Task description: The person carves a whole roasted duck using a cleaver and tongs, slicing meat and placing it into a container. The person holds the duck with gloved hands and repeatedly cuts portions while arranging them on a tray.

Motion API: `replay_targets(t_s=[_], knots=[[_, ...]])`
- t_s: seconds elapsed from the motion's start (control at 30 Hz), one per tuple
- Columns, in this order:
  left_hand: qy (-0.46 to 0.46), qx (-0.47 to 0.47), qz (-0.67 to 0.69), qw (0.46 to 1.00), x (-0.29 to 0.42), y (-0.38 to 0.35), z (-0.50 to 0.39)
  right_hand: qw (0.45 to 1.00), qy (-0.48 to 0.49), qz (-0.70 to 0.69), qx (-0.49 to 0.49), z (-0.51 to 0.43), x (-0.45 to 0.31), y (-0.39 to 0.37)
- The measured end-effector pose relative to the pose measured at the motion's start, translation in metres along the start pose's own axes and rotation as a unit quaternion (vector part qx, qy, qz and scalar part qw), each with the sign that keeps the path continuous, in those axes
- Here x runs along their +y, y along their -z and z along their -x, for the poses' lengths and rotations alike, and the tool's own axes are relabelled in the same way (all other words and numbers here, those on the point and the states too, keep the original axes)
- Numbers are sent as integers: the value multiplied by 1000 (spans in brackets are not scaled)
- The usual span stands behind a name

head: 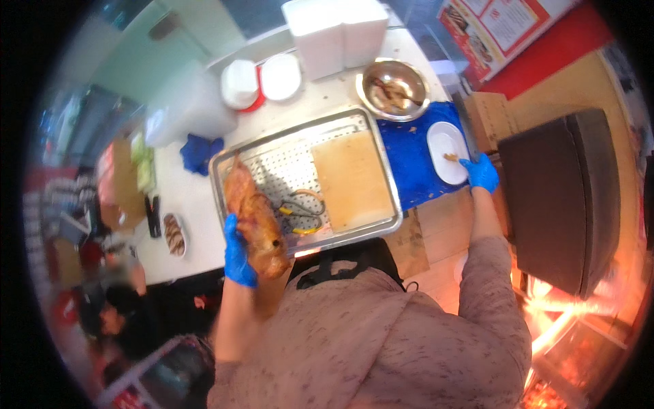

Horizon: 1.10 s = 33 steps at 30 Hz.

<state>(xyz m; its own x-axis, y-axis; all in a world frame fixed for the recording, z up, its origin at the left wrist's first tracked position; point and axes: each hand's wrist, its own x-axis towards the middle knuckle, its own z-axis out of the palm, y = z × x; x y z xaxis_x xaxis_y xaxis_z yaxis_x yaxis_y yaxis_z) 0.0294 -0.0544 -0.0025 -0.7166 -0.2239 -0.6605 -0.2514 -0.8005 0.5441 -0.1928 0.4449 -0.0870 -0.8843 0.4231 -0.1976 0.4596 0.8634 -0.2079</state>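
A large piece of browned roast meat [254, 220] lies lengthwise along the left side of a metal tray [396, 222], its near end hanging over the tray's front rim. Against the left side of this meat my left hand [238, 253], in a blue glove, has hold of it. Far to the right, my blue-gloved right hand [483, 174] is at the edge of a white oval dish [445, 135]. Its fingertips are beside a small strip of meat [450, 157] in the dish; whether they pinch it is unclear. Yellow-marked scissors [301, 212] rest on the tray's perforated sheet, left of a cutting board [352, 181].
A steel bowl [393, 89] with meat pieces stands beyond the blue mat [409, 153]. White dishes [281, 76] and foam boxes [337, 36] line the back. Sliced meat fills a small dish [175, 235] at left. Someone in dark clothes [135, 317] is lower left; a bright orange glow [552, 332] is lower right.
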Motion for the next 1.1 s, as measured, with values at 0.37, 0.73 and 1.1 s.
replay_targets(t_s=[0.37,0.73,1.1], knots=[[75,-93,143,982,-5,0,5,954,173,-242,-34,27,25,-75],[144,-151,156,965,-5,-10,12,807,386,-356,-271,227,-191,61],[158,-176,239,942,-4,-6,14,723,675,-123,-76,276,-255,56]])
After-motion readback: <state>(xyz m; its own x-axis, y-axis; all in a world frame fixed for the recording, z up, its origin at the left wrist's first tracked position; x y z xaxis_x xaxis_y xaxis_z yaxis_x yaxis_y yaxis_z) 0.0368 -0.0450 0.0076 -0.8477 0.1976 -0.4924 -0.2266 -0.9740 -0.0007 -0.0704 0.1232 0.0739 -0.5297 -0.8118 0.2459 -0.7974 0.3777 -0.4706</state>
